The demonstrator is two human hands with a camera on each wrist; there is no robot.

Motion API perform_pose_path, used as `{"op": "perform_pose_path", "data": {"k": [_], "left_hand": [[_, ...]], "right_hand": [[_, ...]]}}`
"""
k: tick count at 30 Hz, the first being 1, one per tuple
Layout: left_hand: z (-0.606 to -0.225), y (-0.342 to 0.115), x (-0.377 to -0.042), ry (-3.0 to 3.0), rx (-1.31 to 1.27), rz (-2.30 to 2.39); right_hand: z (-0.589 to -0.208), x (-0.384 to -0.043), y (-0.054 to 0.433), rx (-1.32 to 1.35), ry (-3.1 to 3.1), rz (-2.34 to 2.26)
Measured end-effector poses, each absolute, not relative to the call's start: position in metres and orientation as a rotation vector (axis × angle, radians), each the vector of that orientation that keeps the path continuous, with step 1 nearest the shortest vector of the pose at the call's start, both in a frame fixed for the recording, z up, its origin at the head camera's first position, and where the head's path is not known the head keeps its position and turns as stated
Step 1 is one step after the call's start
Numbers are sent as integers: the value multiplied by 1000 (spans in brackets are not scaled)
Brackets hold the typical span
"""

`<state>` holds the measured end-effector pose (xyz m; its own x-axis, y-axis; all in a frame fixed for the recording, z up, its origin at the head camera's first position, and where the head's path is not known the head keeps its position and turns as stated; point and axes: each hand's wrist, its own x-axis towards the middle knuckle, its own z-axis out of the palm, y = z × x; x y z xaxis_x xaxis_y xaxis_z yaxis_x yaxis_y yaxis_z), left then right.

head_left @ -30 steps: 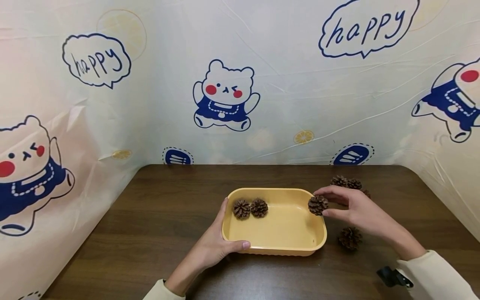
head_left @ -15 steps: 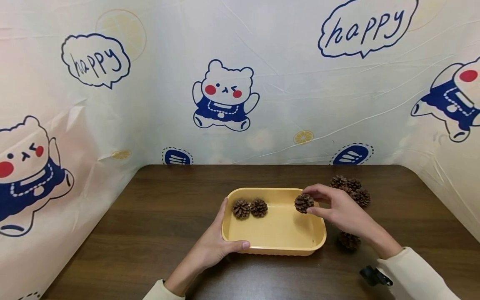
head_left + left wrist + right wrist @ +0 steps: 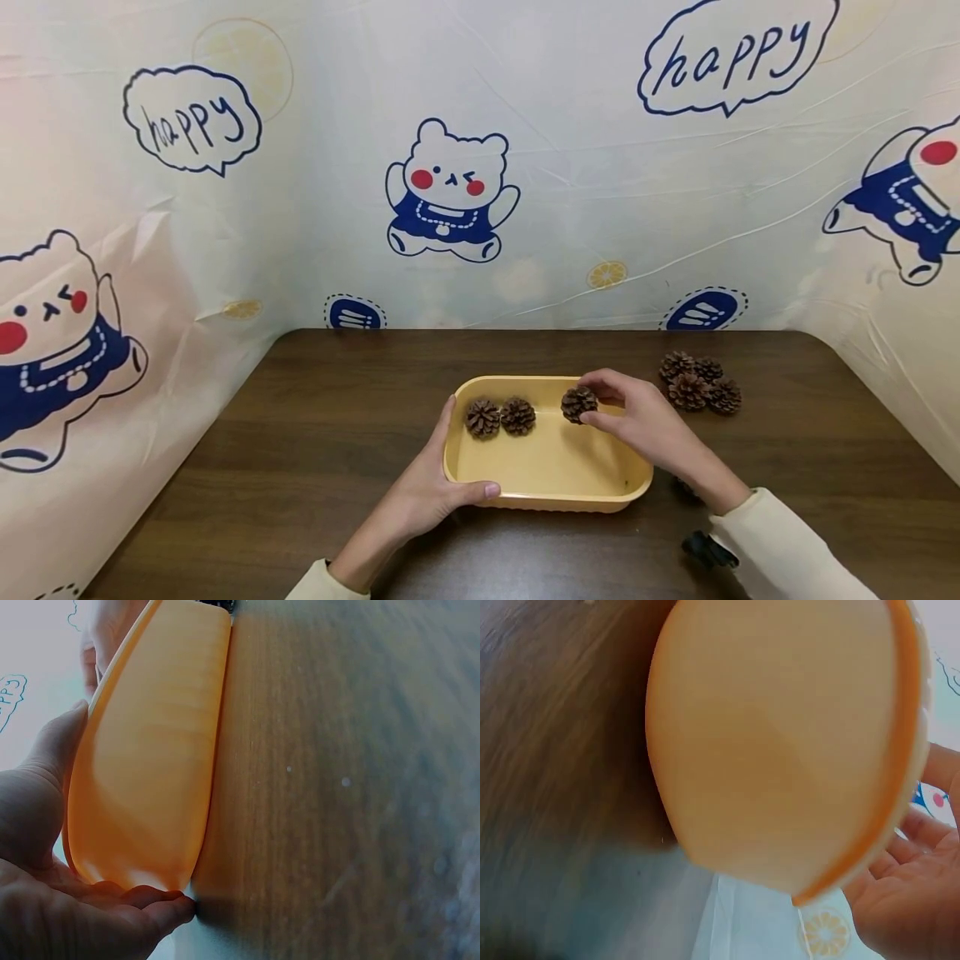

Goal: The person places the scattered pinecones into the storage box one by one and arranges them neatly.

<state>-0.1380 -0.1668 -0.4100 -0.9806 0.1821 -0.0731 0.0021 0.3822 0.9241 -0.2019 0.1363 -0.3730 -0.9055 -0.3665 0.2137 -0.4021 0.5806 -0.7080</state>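
Observation:
A yellow rectangular plastic tray (image 3: 558, 467) stands on the table. My left hand (image 3: 429, 492) grips its left end, thumb over the front rim; in the left wrist view the fingers wrap the outer wall. Between the thumb and fingers of my right hand (image 3: 641, 417) is a brown pine cone (image 3: 578, 405), held over the tray's right half near the back rim. Two more pine cones (image 3: 517, 416) lie side by side inside at the back left. The right wrist view shows the tray's outer wall (image 3: 772, 750), which hides the held cone.
Several pine cones (image 3: 688, 392) sit clustered on the table behind the right hand. Another one (image 3: 686, 490) is mostly hidden under the right wrist. A patterned cloth (image 3: 555, 208) rises behind the brown wooden table (image 3: 315, 433). A black strap (image 3: 708, 551) hangs by the right sleeve.
My right hand has carried the pine cone leftward from the tray's right rim to above its inside. The clustered cones behind are now uncovered. The left hand and tray stay put.

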Motion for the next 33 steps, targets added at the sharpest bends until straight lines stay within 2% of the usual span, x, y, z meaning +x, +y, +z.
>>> {"op": "perform_pose_path", "data": {"k": [33], "left_hand": [[-410, -167, -138, 2456, 172, 1669]], "right_hand": [[-397, -216, 93, 494, -2765, 1236]]}}
